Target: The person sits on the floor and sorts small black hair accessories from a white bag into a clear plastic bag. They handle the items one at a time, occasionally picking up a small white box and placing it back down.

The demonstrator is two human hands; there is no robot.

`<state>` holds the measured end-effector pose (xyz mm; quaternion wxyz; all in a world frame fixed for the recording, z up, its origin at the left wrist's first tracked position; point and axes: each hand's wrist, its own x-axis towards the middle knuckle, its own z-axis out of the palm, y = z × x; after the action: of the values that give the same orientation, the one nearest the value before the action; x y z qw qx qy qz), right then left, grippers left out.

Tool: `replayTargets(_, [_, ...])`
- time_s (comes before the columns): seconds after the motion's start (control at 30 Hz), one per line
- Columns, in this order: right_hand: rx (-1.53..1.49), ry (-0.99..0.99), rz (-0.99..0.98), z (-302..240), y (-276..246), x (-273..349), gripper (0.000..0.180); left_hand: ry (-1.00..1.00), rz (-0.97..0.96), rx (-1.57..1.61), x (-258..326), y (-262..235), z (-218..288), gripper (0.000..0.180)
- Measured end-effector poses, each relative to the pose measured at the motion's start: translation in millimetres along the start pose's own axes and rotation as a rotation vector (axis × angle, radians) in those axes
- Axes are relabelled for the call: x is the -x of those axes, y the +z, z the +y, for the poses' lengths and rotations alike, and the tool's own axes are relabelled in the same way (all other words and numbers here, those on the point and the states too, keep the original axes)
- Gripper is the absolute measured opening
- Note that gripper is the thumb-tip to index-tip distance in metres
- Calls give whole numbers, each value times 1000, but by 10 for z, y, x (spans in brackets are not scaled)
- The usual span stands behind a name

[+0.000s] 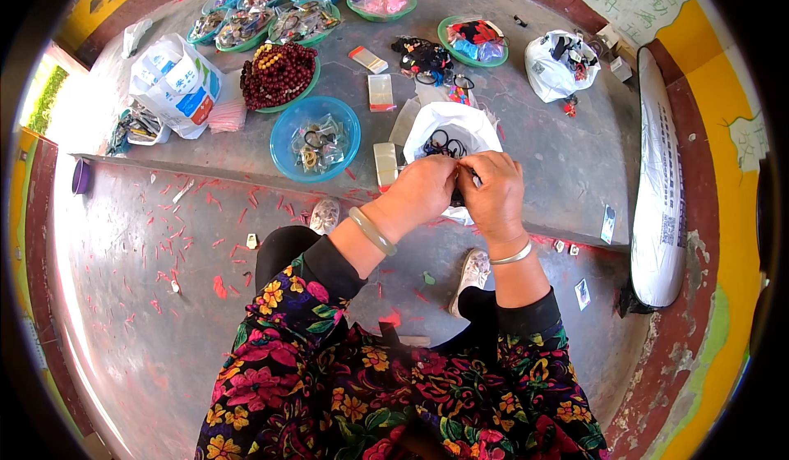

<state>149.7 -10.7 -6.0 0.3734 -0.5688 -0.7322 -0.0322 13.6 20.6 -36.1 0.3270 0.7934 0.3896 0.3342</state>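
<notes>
My left hand (421, 190) and my right hand (495, 193) are brought together over the near edge of a white plastic bag (450, 123) that holds dark hair ties. Both pinch a small dark item between the fingertips; most of it is hidden by my fingers. A pale green bangle (371, 230) sits on my left wrist and a silver bangle (513, 255) on my right. My floral sleeves rise from the lower edge.
A blue bowl (288, 135) of small packets stands left of the bag, and a green bowl of dark red beads (278, 73) lies behind it. Several green trays line the back. A long white sack (660, 205) lies at the right. Red scraps litter the lower step.
</notes>
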Motion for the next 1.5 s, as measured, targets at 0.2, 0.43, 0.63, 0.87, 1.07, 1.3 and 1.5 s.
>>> replayTargets(0.2, [26, 38, 10, -9, 19, -3, 10, 25, 43, 27, 16, -14, 31, 14])
replayTargets(0.43, [-243, 182, 25, 142, 48, 9, 7, -66, 20, 121, -16, -20, 16, 15])
replayTargets(0.63, [-580, 489, -23, 235, 21, 9, 2, -287, -62, 331, -52, -102, -27, 20])
replayTargets(0.87, [-981, 767, 11, 320, -74, -11, 4, -529, -44, 963, -72, -159, -9, 23])
replayTargets(1.07, [-1037, 764, 115, 381, -133, 7, 5, -567, -4, 1067, -80, -233, -27, 23])
replayTargets(1.3, [-942, 567, -127, 296, -278, 26, 4, -586, 227, 1177, -111, -331, -96, 23])
replayTargets(1.5, [-716, 111, -604, 39, -334, 48, 6, -541, 245, 1218, -97, -357, -72, 23])
